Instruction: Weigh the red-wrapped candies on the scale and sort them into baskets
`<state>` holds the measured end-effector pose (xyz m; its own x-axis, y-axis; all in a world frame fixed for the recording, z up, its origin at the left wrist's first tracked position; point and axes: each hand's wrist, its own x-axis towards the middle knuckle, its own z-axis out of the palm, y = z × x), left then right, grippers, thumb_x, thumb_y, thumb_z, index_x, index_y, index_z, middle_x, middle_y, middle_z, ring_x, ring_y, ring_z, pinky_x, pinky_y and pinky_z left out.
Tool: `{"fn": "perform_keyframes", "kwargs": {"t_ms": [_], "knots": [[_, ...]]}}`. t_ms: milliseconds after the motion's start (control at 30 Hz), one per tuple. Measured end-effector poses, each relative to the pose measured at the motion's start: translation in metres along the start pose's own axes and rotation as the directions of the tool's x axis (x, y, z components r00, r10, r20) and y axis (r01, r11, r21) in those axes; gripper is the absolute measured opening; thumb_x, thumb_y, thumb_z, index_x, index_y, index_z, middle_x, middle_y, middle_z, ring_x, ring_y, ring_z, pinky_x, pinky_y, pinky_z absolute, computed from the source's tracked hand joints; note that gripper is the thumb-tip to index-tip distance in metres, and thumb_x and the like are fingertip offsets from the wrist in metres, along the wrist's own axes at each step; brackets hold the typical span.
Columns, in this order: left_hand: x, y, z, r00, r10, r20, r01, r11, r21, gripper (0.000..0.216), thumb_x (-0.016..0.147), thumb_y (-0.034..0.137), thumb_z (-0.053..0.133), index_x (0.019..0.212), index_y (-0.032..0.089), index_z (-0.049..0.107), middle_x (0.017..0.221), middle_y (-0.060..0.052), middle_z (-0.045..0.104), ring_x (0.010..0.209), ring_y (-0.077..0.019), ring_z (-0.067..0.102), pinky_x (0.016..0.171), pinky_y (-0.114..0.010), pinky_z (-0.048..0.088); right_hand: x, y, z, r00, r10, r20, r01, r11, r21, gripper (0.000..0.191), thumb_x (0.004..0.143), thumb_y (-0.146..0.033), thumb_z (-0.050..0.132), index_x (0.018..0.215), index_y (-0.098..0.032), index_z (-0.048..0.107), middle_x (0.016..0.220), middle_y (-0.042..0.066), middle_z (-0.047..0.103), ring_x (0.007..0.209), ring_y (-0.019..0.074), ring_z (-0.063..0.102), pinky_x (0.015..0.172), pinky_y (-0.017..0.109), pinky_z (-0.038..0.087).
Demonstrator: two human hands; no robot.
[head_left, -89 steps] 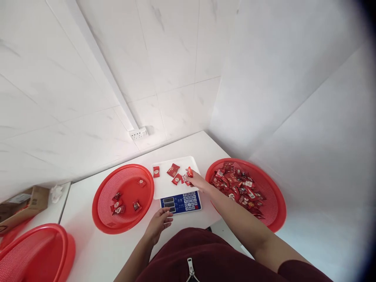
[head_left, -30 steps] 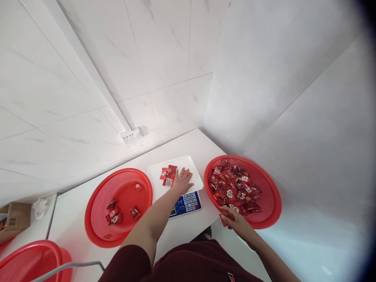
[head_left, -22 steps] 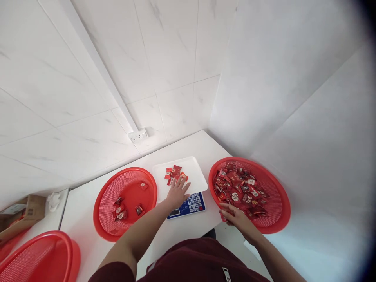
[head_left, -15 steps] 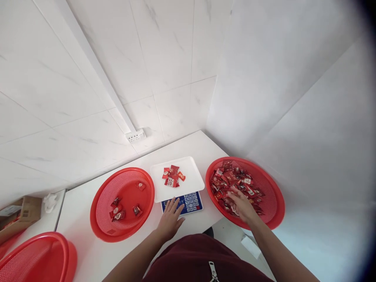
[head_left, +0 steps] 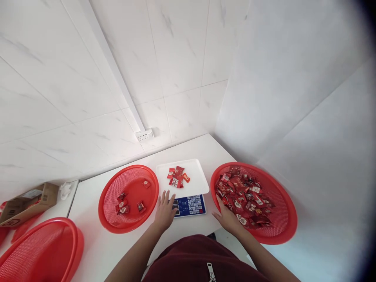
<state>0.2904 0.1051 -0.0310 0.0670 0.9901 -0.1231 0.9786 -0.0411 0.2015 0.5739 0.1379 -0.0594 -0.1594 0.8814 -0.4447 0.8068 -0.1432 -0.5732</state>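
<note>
My left hand (head_left: 165,211) is open, its fingers spread over the left end of a blue weighing scale (head_left: 192,204), partly covering the display. On the scale's white tray (head_left: 164,188) lie several small red snack packets (head_left: 176,181). My right hand (head_left: 228,220) rests at the near left rim of a red mesh basket (head_left: 284,235), thumb apart from the fingers and nothing visible in it. Red snack packets (head_left: 243,192) are heaped in that basket. Left of the scale stands another red basket (head_left: 102,211) with a few packets inside.
A third red basket (head_left: 76,239) sits at the lower left. Beyond it are an open cardboard box (head_left: 47,196) and crumpled white paper (head_left: 65,190). A socket (head_left: 145,135) is on the tiled wall behind the white table (head_left: 202,147).
My right hand has come out of the heaped packets, leftward to the basket's rim. My left hand has shifted left along the scale, uncovering more of its panel. The view has turned slightly left.
</note>
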Motion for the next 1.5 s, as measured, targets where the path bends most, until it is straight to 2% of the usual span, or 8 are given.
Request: {"fn": "perform_keyframes", "kwargs": {"t_ms": [133,367,500,767,967,1100,1300,1500], "knots": [[0.003,-0.028,-0.005,0.985,-0.168,-0.026,0.17,0.982,0.082,0.056,0.084,0.021,0.042,0.138,0.02,0.03,0.146,-0.01,0.028,0.135,-0.0295,0.019,0.108,-0.049,0.018,0.0,0.001,-0.001,0.999,0.03,0.021,-0.027,0.99,-0.136,0.062,0.087,-0.021,0.034,0.144,-0.012,0.012,0.128,0.019,0.051,0.109,0.0268,0.056,0.089,0.036,0.038],[-0.006,-0.071,-0.013,0.962,-0.272,0.008,0.27,0.956,0.118,0.055,0.084,0.011,0.031,0.138,0.02,0.031,0.136,-0.01,0.045,0.131,-0.025,0.031,0.106,-0.046,0.024,-0.001,0.0,-0.003,0.999,0.034,0.018,-0.031,0.985,-0.173,0.059,0.087,-0.021,0.032,0.143,-0.01,0.016,0.122,0.018,0.056,0.105,0.027,0.058,0.086,0.035,0.039],[0.003,-0.056,-0.013,0.982,-0.184,-0.051,0.189,0.973,0.129,0.057,0.081,0.011,0.038,0.137,0.021,0.034,0.146,-0.008,0.028,0.136,-0.0273,0.016,0.109,-0.047,0.017,-0.001,-0.002,-0.003,0.998,0.064,0.015,-0.06,0.986,-0.158,0.058,0.087,-0.022,0.033,0.142,-0.012,0.019,0.123,0.017,0.055,0.107,0.0269,0.057,0.086,0.035,0.039],[0.062,0.012,-0.004,0.978,0.188,0.091,-0.187,0.982,-0.015,0.063,0.079,0.03,0.053,0.138,0.027,0.03,0.149,-0.003,0.022,0.138,-0.0267,0.008,0.111,-0.049,0.008,0.002,0.002,0.001,0.998,0.063,-0.002,-0.062,0.986,-0.156,0.06,0.087,-0.022,0.033,0.143,-0.012,0.016,0.118,0.019,0.058,0.102,0.0295,0.059,0.083,0.038,0.04],[0.074,0.005,-0.008,0.976,0.17,0.136,-0.169,0.985,-0.017,0.073,0.076,0.044,0.055,0.14,0.022,0.028,0.147,-0.011,0.027,0.137,-0.0285,0.009,0.11,-0.05,0.006,0.001,0.003,0.002,0.999,0.042,-0.022,-0.045,0.985,-0.169,0.059,0.086,-0.02,0.033,0.143,-0.014,0.017,0.127,0.017,0.053,0.105,0.0272,0.058,0.086,0.036,0.039],[0.071,-0.004,-0.009,0.972,0.217,0.094,-0.218,0.976,0.004,0.072,0.077,0.048,0.052,0.14,0.022,0.027,0.145,-0.011,0.031,0.137,-0.0285,0.01,0.11,-0.05,0.006,0.001,0.003,0.002,0.998,0.055,-0.024,-0.058,0.984,-0.171,0.059,0.087,-0.02,0.033,0.143,-0.016,0.017,0.129,0.015,0.052,0.106,0.0261,0.057,0.087,0.036,0.039],[0.076,0.003,-0.004,0.957,0.249,0.152,-0.256,0.966,0.03,0.071,0.08,0.055,0.043,0.14,0.022,0.026,0.146,-0.009,0.03,0.138,-0.0289,0.007,0.11,-0.051,0.007,0.003,0.005,0.005,0.997,0.071,-0.024,-0.075,0.979,-0.19,0.058,0.087,-0.02,0.033,0.143,-0.014,0.018,0.125,0.015,0.054,0.109,0.0248,0.056,0.089,0.034,0.038],[0.067,-0.009,-0.01,0.987,0.138,0.08,-0.141,0.99,0.021,0.063,0.084,0.05,0.041,0.14,0.025,0.025,0.149,-0.008,0.022,0.137,-0.0285,0.01,0.109,-0.05,0.013,0.004,0.007,0.005,0.999,0.042,-0.026,-0.047,0.98,-0.191,0.057,0.087,-0.021,0.032,0.142,-0.012,0.018,0.128,0.016,0.052,0.109,0.0254,0.055,0.088,0.034,0.039]]}}
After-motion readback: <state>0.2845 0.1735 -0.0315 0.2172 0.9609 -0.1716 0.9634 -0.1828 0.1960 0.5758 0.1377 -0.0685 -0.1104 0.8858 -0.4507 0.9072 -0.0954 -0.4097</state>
